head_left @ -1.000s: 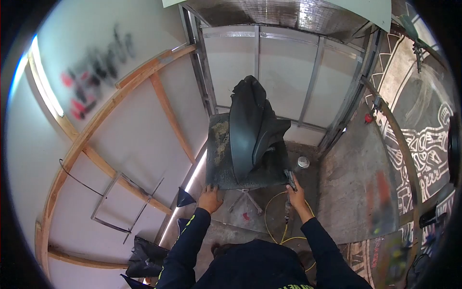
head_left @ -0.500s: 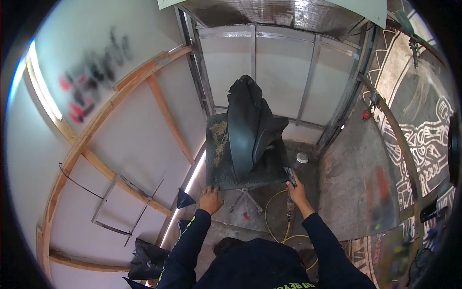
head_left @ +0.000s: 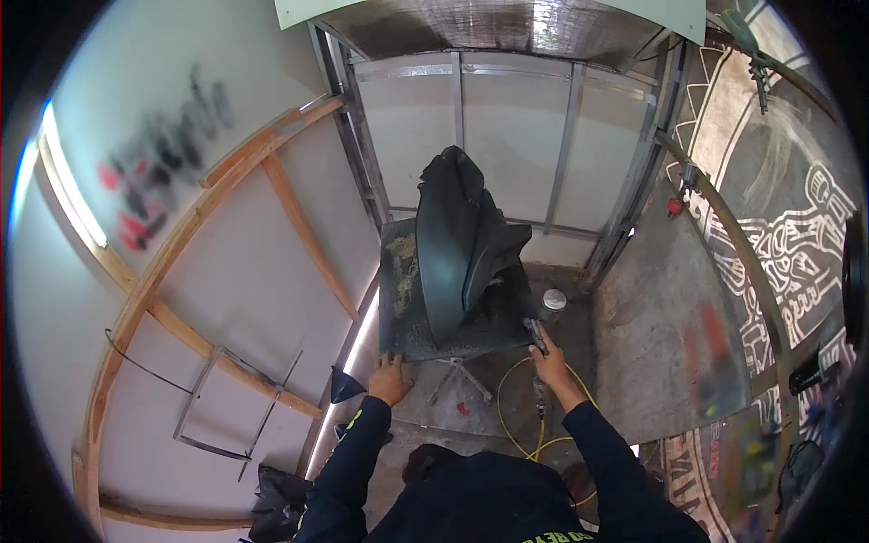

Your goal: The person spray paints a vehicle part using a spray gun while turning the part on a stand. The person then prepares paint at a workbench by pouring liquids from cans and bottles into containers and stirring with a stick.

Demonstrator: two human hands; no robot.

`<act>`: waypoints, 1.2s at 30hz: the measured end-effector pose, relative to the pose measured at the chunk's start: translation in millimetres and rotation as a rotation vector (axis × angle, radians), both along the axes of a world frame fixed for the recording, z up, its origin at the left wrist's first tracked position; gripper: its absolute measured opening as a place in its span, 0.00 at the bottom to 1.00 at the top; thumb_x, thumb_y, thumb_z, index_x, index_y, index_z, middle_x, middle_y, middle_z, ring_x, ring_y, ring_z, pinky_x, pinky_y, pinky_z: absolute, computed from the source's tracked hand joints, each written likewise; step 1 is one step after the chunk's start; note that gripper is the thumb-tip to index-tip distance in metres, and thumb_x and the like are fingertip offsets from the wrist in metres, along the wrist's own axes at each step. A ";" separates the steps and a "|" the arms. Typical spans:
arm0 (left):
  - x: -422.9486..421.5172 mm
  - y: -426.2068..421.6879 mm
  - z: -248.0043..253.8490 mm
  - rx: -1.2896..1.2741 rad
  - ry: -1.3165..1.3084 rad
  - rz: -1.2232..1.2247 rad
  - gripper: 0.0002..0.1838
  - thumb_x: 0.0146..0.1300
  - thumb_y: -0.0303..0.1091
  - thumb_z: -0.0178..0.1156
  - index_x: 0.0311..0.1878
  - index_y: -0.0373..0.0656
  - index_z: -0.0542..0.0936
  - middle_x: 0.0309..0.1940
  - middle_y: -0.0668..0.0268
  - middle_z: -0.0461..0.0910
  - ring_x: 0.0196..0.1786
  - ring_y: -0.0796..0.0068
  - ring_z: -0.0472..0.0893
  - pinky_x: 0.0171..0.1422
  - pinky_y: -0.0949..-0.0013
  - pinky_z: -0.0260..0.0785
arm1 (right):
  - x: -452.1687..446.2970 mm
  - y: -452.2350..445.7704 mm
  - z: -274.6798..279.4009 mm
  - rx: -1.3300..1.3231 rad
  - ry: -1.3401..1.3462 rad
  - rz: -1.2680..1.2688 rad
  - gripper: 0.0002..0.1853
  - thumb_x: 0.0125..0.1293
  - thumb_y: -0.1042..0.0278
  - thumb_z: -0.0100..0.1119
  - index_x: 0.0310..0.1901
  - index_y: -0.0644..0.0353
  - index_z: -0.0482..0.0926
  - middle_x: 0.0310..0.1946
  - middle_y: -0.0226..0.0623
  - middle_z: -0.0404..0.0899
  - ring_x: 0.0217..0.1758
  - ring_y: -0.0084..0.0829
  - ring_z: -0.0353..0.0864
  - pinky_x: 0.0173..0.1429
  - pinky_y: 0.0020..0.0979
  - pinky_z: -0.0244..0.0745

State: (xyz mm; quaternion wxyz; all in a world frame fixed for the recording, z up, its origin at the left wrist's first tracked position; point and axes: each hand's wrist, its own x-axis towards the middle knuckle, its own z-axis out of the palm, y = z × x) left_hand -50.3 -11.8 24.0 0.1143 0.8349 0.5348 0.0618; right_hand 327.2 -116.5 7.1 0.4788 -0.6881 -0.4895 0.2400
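Observation:
A dark, glossy moulded panel (head_left: 444,262) with curved fins stands on a square dark board (head_left: 416,339) in the middle of the view. My left hand (head_left: 390,380) is at the board's near left corner, fingers hooked over its edge. At the near right corner, my right hand (head_left: 549,364) is closed around a dark spray gun (head_left: 536,335), whose tip is close to the board's edge. Below that hand hangs a hose fitting (head_left: 540,398), joined to a yellow hose (head_left: 507,434). The gun's trigger is hidden by my fingers.
Under the board is a metal stand (head_left: 459,380). A lidded can (head_left: 554,301) stands on the floor to the right. A wood-framed white wall (head_left: 244,271) lies left, with a thin metal frame (head_left: 213,443) against it. A painted panel (head_left: 670,335) stands right.
The whole view has shifted a little, so the booth and board appear farther left. Both hands keep their places at the board's near corners.

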 end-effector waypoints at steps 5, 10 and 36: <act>-8.5 10.2 -3.6 0.014 0.008 -0.018 0.38 0.51 0.44 0.72 0.64 0.41 0.71 0.63 0.45 0.70 0.66 0.41 0.71 0.68 0.50 0.69 | -12.7 -6.0 10.6 -0.124 0.050 -0.005 0.36 0.71 0.73 0.57 0.78 0.42 0.58 0.45 0.51 0.84 0.37 0.30 0.84 0.48 0.33 0.78; -25.0 25.7 -8.2 0.035 -0.012 -0.072 0.38 0.51 0.44 0.71 0.65 0.44 0.71 0.62 0.47 0.71 0.65 0.41 0.71 0.67 0.49 0.70 | -26.3 -8.4 1.9 -0.067 0.033 0.007 0.36 0.71 0.73 0.57 0.78 0.42 0.57 0.53 0.57 0.82 0.47 0.36 0.85 0.54 0.34 0.77; -79.3 95.9 0.7 -0.066 0.048 -0.275 0.42 0.54 0.45 0.71 0.70 0.43 0.66 0.69 0.45 0.65 0.71 0.44 0.66 0.75 0.54 0.63 | -124.3 -8.1 -13.6 -0.045 -0.124 -0.342 0.35 0.68 0.75 0.60 0.75 0.42 0.63 0.32 0.41 0.82 0.30 0.24 0.78 0.42 0.28 0.77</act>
